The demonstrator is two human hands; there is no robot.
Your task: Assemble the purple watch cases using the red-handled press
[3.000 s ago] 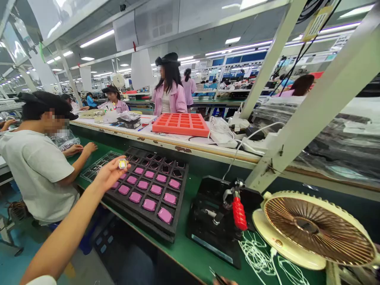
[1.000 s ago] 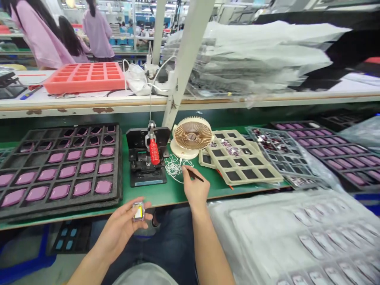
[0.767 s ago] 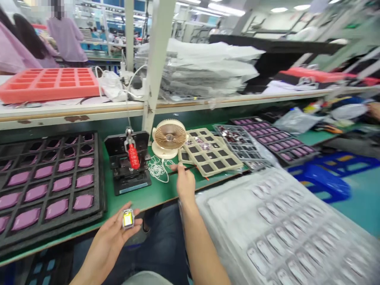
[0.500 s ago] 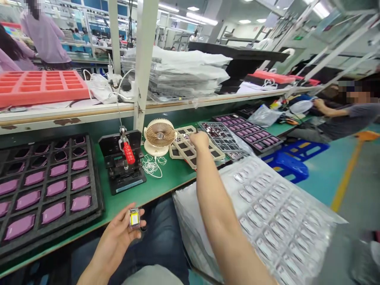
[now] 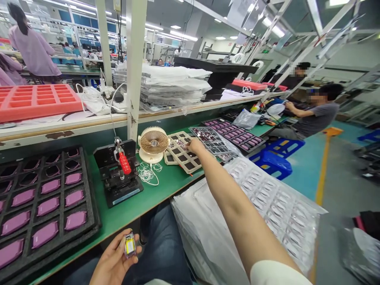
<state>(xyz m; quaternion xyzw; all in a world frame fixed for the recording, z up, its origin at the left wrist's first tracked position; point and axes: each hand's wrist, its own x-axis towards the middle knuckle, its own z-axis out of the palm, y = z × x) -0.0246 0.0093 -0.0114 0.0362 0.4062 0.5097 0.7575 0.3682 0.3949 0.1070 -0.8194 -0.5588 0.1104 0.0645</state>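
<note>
My left hand holds a small open device housing above my lap, near the front edge of the bench. Inside the clear-and-purple housing shows a yellow-edged part with a pale label. My right hand reaches out over a beige compartment tray, its fingers curled down at small parts in one cell. What those fingertips grip, if anything, is too small to make out. A clear tray of small dark red and shiny parts lies just beyond that hand.
A black press fixture with a red handle stands beside a beige fan. At left lies a black foam tray of purple cases. Stacked plastic trays sit at right, near blue stools. A co-worker sits farther along.
The view has turned slightly right and up. My right hand has shifted over the beige tray with its fingers lower at the parts. The left hand still holds the housing, now tilted more.
</note>
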